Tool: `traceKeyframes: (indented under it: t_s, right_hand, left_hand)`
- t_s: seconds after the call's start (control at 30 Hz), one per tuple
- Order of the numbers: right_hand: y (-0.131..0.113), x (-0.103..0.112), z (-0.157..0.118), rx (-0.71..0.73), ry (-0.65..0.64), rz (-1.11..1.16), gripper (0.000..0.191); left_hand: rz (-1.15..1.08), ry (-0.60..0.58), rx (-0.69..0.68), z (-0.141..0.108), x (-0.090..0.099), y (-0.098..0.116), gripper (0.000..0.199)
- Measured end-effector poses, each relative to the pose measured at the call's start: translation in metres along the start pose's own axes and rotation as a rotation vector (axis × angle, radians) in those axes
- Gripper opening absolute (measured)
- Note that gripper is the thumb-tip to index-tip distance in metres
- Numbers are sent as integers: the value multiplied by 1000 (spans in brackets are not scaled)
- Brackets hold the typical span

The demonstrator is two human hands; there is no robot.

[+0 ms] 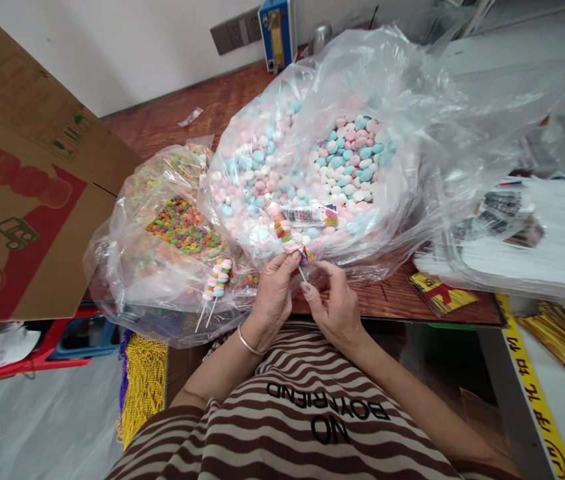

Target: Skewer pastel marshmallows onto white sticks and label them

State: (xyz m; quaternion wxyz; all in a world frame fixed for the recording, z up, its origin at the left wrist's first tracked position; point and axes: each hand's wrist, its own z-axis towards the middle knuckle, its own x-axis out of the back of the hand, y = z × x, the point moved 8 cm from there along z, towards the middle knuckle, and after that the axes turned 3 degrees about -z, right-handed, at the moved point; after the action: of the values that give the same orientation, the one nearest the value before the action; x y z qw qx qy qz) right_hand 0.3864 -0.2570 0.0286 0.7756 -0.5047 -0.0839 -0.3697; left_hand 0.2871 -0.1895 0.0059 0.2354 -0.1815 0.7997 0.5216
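My left hand is closed, thumb against fingers, around the lower end of a candy skewer. Pink, green and orange pieces show on it, inside a clear printed wrapper, and its white stick points down towards me. Close beside the stick, my right hand has thumb and forefinger apart, the thumb tip by the stick's end; I see nothing held in it. Two finished-looking candy skewers lie left of my hands on a clear bag of small colourful rings.
A big clear bag of pink, blue and white candies lies ahead. White sticks fill a plastic tray at right, near a yellow packet and gold twist ties. A cardboard box stands left; a blue device behind.
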Motion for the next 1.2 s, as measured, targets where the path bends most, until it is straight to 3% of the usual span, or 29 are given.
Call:
traceKeyframes:
  t_s: [0.07, 0.13, 0.3, 0.47, 0.6, 0.73, 0.93, 1.13, 1.2]
  right_hand:
    - [-1, 10, 4, 23, 108, -22, 46]
    - [-1, 16, 10, 50, 158, -48, 38]
    - [3, 24, 20, 52, 176, -71, 20]
    - [1, 29, 23, 127, 175, -145, 28]
    - [-1, 31, 25, 180, 174, -190, 19]
    - [-3, 30, 28, 151, 120, 12, 15]
    - [-4, 16, 25, 72, 8, 43, 22]
    - [3, 18, 21, 108, 14, 46, 30]
    - [4, 18, 22, 122, -2, 63, 31]
  left_hand:
    - [66, -43, 27, -2, -2, -4, 26]
    - [115, -99, 44, -5, -5, -8, 28]
    - [237, -256, 20, -7, -12, -7, 30]
    - [389, -354, 17, -5, -12, -5, 29]
    - [346, -309, 64, -3, -8, -8, 38]
    - [186, -188, 61, 0, -4, -8, 50]
    - [83, -108, 0, 4, -3, -8, 41]
    - [74, -231, 117, 2, -10, -8, 34]
    - [48, -204, 135, 3, -10, -8, 28]
